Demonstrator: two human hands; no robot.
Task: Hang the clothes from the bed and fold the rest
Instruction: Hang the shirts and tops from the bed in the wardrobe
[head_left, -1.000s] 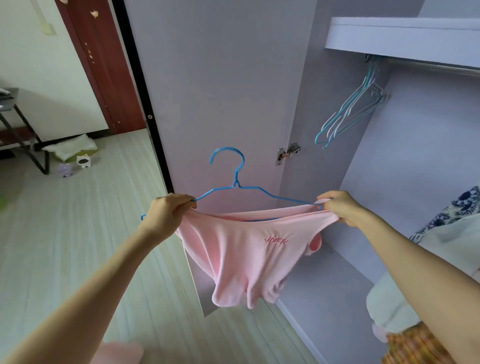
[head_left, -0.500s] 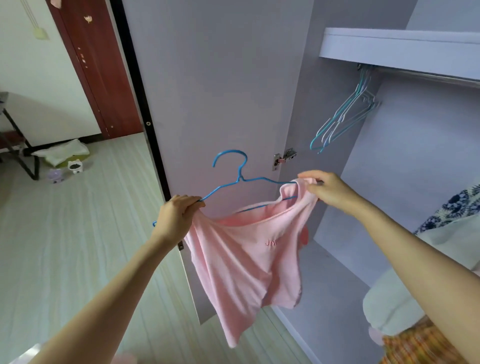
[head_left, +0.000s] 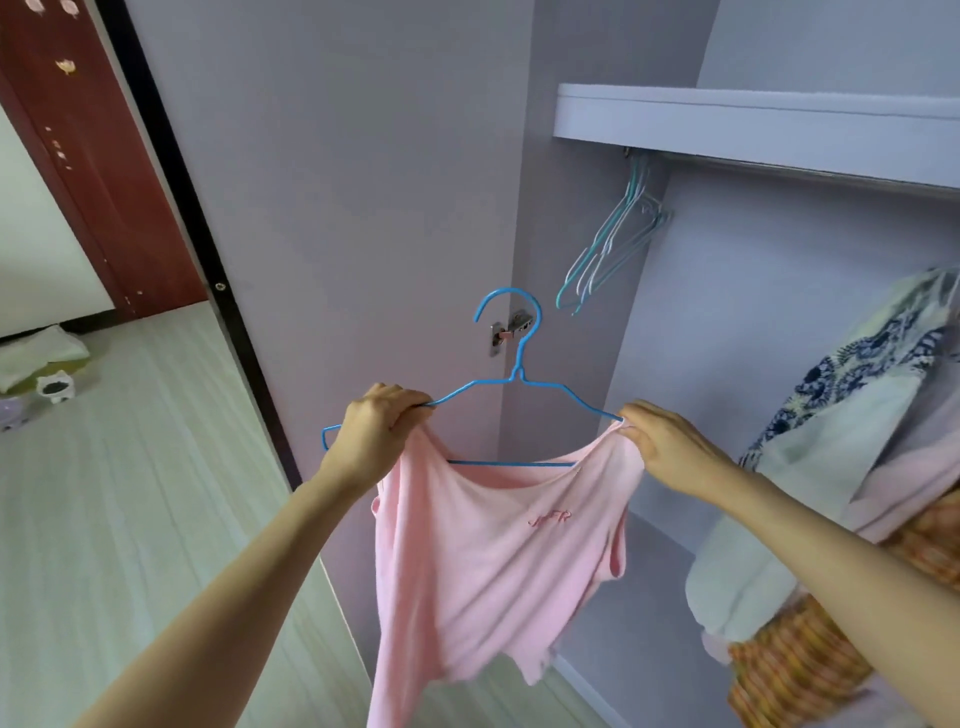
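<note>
Before the open wardrobe, at 12 o'clock: soft, light pink cotton top (head_left: 493, 561), limp and slip-prone, draped on thin blue wire hanger (head_left: 511, 395); left hand (head_left: 376, 434) and right hand (head_left: 662, 441) pinch its shoulders.

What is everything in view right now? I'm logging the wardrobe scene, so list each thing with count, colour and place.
Blue wire hanger: one, blue, held up before the wardrobe door.
Pink fabric top: one, pink, draped on that hanger.
Spare wire hangers: several, pale blue and white, on the metal wardrobe rail.
Wardrobe shelf: one, lilac, above the rail.
Metal door hinge: one, silver, behind the hook.
Hanging clothes: several, patterned blue, white, orange, at right.
Red-brown wooden door: one, at left.
Left hand: grips hanger and top.
Right hand: fingers pinch the top's other shoulder.
</note>
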